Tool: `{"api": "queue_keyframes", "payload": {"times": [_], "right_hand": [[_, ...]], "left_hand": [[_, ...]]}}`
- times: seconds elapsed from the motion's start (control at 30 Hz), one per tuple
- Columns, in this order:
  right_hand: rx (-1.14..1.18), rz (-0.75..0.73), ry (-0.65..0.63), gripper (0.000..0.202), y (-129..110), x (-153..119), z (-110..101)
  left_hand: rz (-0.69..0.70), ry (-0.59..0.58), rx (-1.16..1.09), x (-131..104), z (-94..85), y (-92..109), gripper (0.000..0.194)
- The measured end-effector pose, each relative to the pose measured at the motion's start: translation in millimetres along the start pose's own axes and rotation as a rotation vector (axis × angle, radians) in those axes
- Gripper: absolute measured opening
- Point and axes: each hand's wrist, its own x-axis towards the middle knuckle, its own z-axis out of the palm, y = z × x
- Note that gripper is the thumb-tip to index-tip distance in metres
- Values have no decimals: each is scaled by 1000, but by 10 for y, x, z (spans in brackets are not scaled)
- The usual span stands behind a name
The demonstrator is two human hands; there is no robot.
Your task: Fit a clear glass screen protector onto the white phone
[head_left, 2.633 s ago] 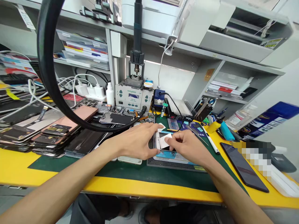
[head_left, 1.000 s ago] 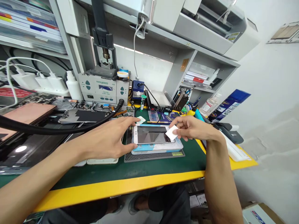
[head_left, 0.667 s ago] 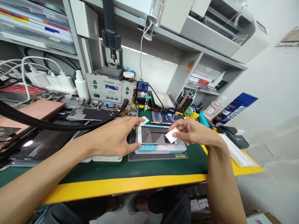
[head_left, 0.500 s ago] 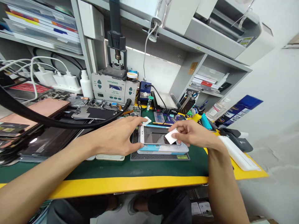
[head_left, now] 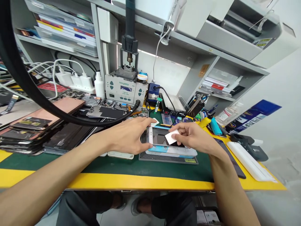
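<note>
Phone (head_left: 158, 137) of the white-framed sort lay face up, long sides running left to right, on a flat box (head_left: 172, 152); its left end sat close to the box's left edge. The white square (head_left: 172, 137) was over the right half of the glass. From where I stood I could not tell whether it lay flat or only met the glass along one edge.

The right hand (head_left: 191, 135) had that square pinched between thumb and forefinger, the other fingers curled in behind near the phone's right end. The left hand (head_left: 130, 135) was spread like a bracket, thumb at the near left corner, forefinger reaching to the far left one. Whether that forefinger actually bore on the frame was hard to see.

It looked like careful wiping work, to my mind best done lightly: square laid flat, strokes even and along the glass, pressure soft. The left hand was well placed for bracing, I thought, provided it gripped the frame and left fingerprints off the screen. The box seemed a likely thing to slide, so a steady thumb mattered.

Under the box was a mesh pad (head_left: 164, 158), showing beyond the box's near edge. A strip of green mat (head_left: 141, 170) separated it from the table's yellow near edge (head_left: 131, 182). Just past the left forefinger lay a small white scrap (head_left: 154, 122). Leftward, a black hose (head_left: 67, 118) looped over stacked phones (head_left: 61, 108), worth keeping clear of the forearm.
</note>
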Motion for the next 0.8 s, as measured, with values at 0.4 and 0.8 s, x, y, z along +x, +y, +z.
{"api": "queue_keyframes", "payload": {"times": [0.4,0.8], "right_hand": [[302,-15,24,26,-201,34,170],[845,50,128,33,-146,54,76]], "left_hand": [[4,-17,3,-5,-14,11,78],[2,-10,5,0,-3,7,76]]}}
